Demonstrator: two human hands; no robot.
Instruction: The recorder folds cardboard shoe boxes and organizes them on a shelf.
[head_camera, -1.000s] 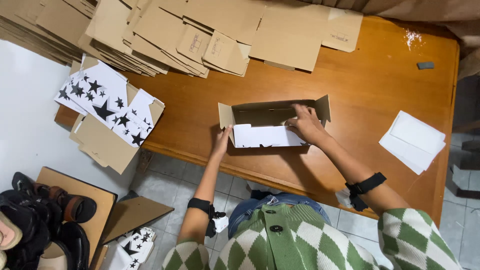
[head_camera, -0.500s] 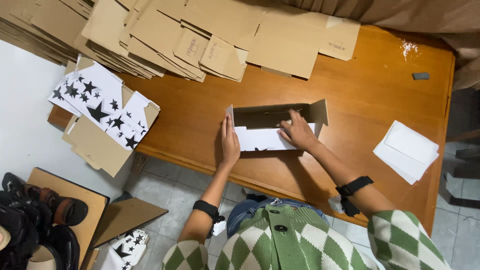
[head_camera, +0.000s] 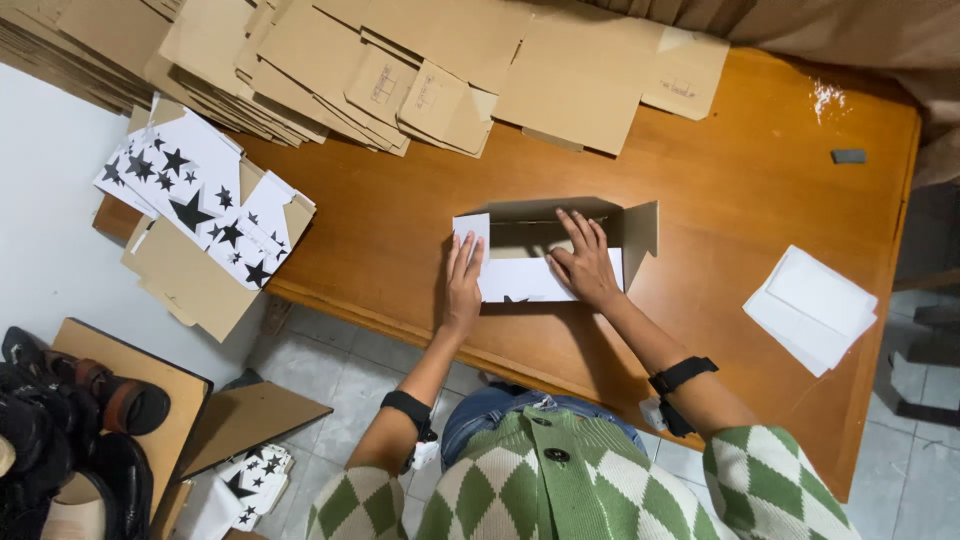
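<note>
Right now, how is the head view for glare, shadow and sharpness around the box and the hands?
Head view: sharp across the wooden table; one small glare patch near the far right edge, away from the work; the half-folded cardboard box is shadowed inside, under the right hand; the left hand is evenly lit; mild wide-angle bending at the frame edges.

box (head_camera: 545, 240) mid-table (head_camera: 400, 220) | flat cardboard stack (head_camera: 400, 60) behind | paper sheets (head_camera: 810, 308) right
</note>
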